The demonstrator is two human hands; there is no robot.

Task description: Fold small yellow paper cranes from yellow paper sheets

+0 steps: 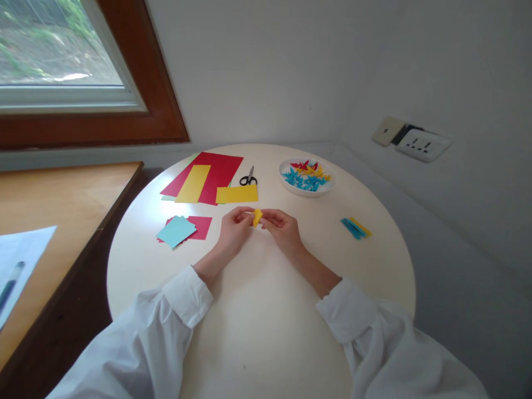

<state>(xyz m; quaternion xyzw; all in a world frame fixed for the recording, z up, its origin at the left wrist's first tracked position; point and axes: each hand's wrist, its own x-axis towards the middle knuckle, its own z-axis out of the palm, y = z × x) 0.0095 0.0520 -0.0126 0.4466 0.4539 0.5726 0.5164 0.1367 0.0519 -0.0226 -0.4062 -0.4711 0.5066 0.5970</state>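
Observation:
A small folded piece of yellow paper (257, 217) is pinched between both hands above the middle of the white round table (266, 310). My left hand (236, 228) grips its left side with thumb and fingers closed. On the other side, my right hand (283, 228) holds it the same way. Just beyond the hands lies a yellow paper strip (238, 194), and behind that a pair of black-handled scissors (248, 178). The exact folds of the held paper are too small to make out.
Red sheets (220, 166) with a yellow strip (193, 183) lie at the back left. Light-blue squares (177, 231) rest on red ones nearer. A white dish (307, 193) holds several folded paper shapes. Blue and yellow folded strips (356, 228) lie right. A wooden desk (83, 194) stands left.

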